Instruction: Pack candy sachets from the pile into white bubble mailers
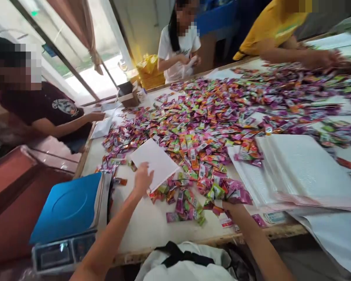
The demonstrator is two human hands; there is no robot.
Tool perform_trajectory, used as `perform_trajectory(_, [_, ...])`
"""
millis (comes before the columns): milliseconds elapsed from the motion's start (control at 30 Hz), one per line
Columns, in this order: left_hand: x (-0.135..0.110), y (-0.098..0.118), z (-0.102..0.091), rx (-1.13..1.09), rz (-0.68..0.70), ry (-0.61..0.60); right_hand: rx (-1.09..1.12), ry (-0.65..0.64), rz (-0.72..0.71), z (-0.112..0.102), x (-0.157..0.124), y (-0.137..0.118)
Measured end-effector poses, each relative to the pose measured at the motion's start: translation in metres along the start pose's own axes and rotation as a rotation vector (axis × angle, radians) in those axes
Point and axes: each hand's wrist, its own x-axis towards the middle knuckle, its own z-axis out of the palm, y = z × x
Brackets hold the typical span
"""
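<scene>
My left hand [143,180] is over the lower left edge of a white rectangular mailer [156,162], its fingers apart. I cannot tell whether they press on it. The mailer rests at a slant against the near side of a heap of small shiny packets [193,117] in purple, green and orange. My right hand [230,207] is low at the near edge of the heap, its fingers mostly hidden by a bunch of packets [218,191] that it grips. More loose packets [187,207] lie between the hands.
A blue-topped scale [68,203] stands at the table's left corner. Stacked white padded mailers [307,171] lie at right, some packets on them. A small open box [130,95] is at the far left edge. Three other people work around the table [152,234].
</scene>
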Motion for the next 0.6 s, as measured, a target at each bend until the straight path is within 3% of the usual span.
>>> perform_trajectory(67, [-0.012,0.015,0.013,0.052,0.049,-0.206,-0.077,-0.052,0.028,0.006,0.006,-0.006])
perform_trajectory(133, [-0.02,0.027,0.021,0.12,0.055,-0.304,-0.145,-0.075,0.01,0.014,0.012,-0.015])
perform_trajectory(400, [-0.008,0.047,0.022,0.215,0.123,-0.489,-0.468,0.046,-0.206,0.062,0.048,-0.05])
perform_trajectory(600, [0.004,0.05,0.024,0.114,0.09,-0.483,-0.684,0.031,-0.436,0.086,0.07,-0.069])
